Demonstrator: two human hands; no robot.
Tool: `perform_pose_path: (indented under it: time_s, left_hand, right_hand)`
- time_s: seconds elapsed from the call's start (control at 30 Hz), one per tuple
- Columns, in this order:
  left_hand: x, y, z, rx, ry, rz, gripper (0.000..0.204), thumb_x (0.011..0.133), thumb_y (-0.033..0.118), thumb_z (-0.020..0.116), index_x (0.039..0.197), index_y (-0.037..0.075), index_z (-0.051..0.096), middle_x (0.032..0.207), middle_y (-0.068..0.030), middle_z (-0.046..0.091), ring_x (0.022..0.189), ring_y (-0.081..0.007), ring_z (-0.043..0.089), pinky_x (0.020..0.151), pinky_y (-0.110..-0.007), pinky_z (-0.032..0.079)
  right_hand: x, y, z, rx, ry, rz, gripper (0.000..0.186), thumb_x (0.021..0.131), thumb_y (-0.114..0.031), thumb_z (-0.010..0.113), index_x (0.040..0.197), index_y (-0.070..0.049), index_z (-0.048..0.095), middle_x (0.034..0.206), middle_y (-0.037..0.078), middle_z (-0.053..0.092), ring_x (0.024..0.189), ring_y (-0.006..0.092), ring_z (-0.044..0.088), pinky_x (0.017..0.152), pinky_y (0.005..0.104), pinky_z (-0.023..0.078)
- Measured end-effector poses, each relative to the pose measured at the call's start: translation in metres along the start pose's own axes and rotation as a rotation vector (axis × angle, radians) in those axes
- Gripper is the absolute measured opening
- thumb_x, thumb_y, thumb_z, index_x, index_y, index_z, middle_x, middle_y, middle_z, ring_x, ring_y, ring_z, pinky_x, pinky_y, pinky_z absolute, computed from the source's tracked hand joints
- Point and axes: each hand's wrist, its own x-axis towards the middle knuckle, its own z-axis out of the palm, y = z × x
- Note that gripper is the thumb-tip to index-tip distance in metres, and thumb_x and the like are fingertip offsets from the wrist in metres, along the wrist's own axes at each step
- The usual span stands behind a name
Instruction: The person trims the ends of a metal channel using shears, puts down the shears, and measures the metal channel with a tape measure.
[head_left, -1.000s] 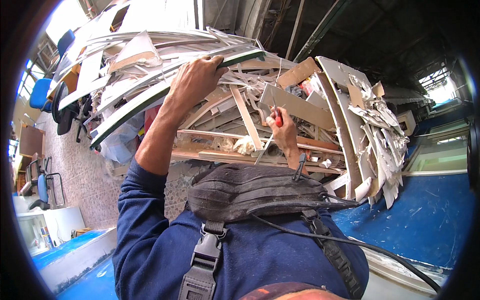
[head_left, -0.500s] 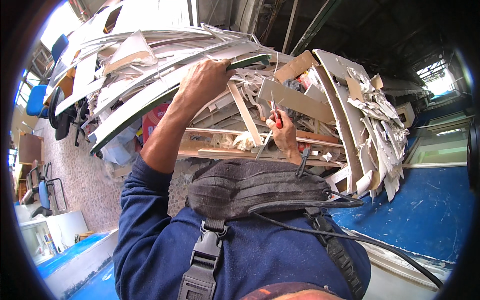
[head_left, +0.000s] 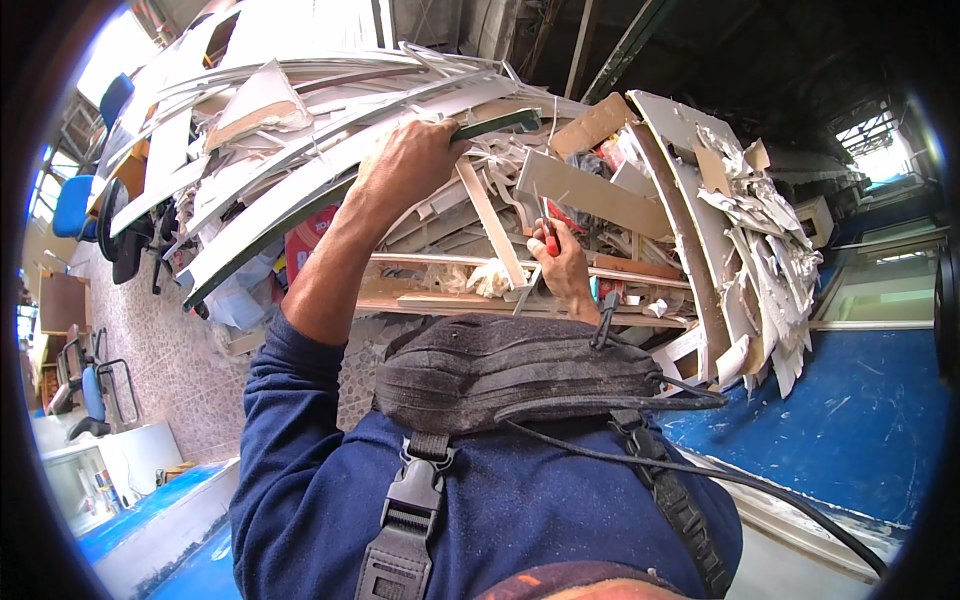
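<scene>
My left hand (head_left: 415, 155) is closed around a long white strip with a dark green edge (head_left: 265, 228). The strip slants from the lower left up to the right, and its green end (head_left: 505, 123) sticks out past my fingers. To the right and lower, my right hand (head_left: 565, 268) is wrapped round a red-handled tool (head_left: 549, 236) with a narrow metal tip pointing upward. The tool's exact kind is too small to tell. Beside it lie a narrow pale strip (head_left: 490, 225) and a wide beige board (head_left: 597, 197); the tip appears apart from the green-edged strip.
A large heap of white strips (head_left: 450, 98) fills the far side. Torn white panels (head_left: 745, 250) stand at the right, by a blue surface (head_left: 830, 430). A blue chair (head_left: 75, 203) is at the far left, above patterned floor (head_left: 180, 370). A black cable (head_left: 780, 500) crosses my front.
My right hand and the red-handled tool have turned and shifted slightly. My left hand keeps its hold on the green-edged strip in nearly the same place.
</scene>
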Motion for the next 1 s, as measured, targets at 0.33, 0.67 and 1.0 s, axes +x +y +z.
perform_pose_path:
  time_s: [0.33,0.67,1.0]
  left_hand:
    - [-0.003,-0.004,0.019,0.038,-0.014,0.047,0.028,0.097,0.028,0.061,0.103,0.002,0.067,0.082,-0.0246,0.068,0.081,-0.0408,0.068,0.073,-0.050,0.052]
    - [-0.017,0.019,0.020,-0.002,-0.038,0.059,0.030,0.098,0.026,0.058,0.118,0.004,0.067,0.091,-0.0234,0.070,0.086,-0.0396,0.069,0.077,-0.049,0.054]
    - [-0.028,0.016,0.024,-0.021,-0.032,0.043,0.028,0.099,0.028,0.058,0.108,0.002,0.065,0.091,-0.0247,0.068,0.084,-0.0398,0.069,0.074,-0.049,0.054]
  right_hand:
    - [0.037,-0.012,-0.011,-0.183,0.311,-0.133,0.041,0.082,-0.013,0.072,0.117,0.000,0.057,0.108,0.018,0.064,0.103,0.0336,0.064,0.091,0.0420,0.051]
    - [0.078,-0.036,-0.036,-0.571,0.341,-0.367,0.046,0.080,-0.021,0.073,0.120,-0.005,0.056,0.111,0.015,0.063,0.106,0.0362,0.061,0.096,0.0474,0.047]
    - [0.080,-0.035,-0.036,-0.582,0.286,-0.367,0.047,0.080,-0.022,0.073,0.120,-0.006,0.056,0.110,0.016,0.064,0.106,0.0360,0.062,0.094,0.0468,0.048]
